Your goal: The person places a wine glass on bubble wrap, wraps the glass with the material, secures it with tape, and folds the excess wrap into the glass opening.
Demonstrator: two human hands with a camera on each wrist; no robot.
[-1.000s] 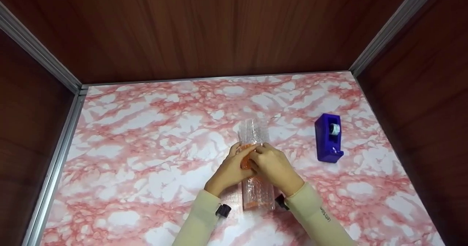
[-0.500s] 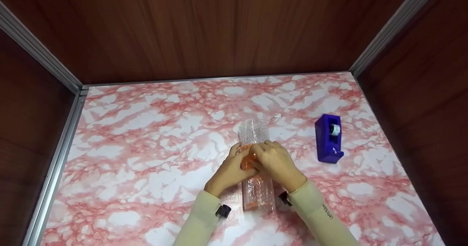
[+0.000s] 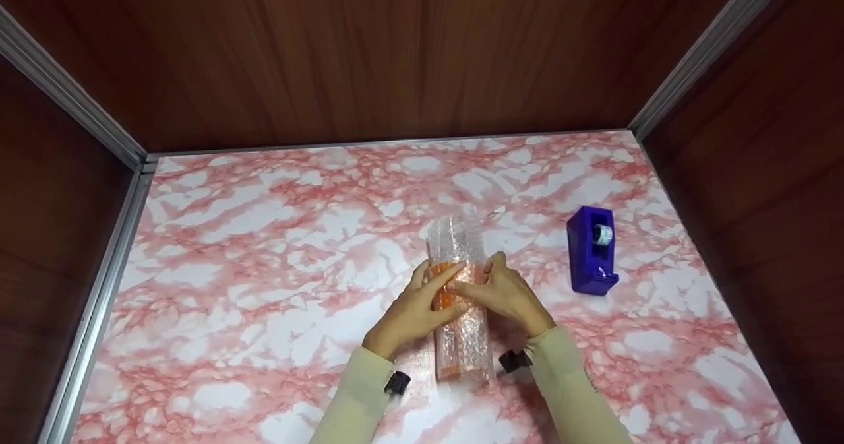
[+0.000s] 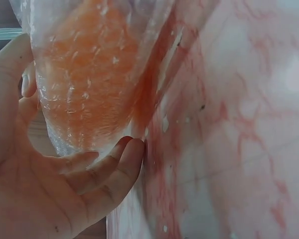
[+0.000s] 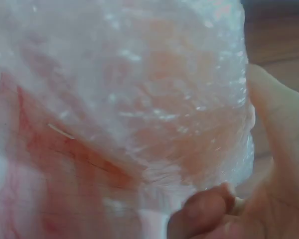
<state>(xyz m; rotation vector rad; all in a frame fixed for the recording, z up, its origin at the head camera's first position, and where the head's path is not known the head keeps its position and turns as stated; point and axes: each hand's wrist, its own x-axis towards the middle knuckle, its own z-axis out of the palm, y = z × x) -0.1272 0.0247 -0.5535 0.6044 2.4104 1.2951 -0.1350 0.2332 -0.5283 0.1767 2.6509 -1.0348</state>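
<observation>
An orange object (image 3: 443,297) wrapped in clear bubble wrap (image 3: 455,238) lies lengthwise on the table in the head view. My left hand (image 3: 412,312) holds the bundle from the left, thumb and index finger across its top and the other fingers down its side. From the right, my right hand (image 3: 511,292) grips it, thumb on top near my left fingertips and fingers along the right side. In the left wrist view, the orange (image 4: 89,74) shows through the bubbles beside my curled fingers. The right wrist view shows the wrap (image 5: 184,109) close up, fingertips low against it. What the orange object is cannot be told.
A purple tape dispenser (image 3: 591,251) with a roll of tape stands to the right of the bundle. The tabletop (image 3: 264,266) has a pink and white marbled surface. Dark wood panels (image 3: 395,55) with metal edging enclose it at the back and both sides.
My right hand has shifted from the bundle's top to its right side, its thumb now stretched across the top. More of the wrap shows. My left hand has barely moved.
</observation>
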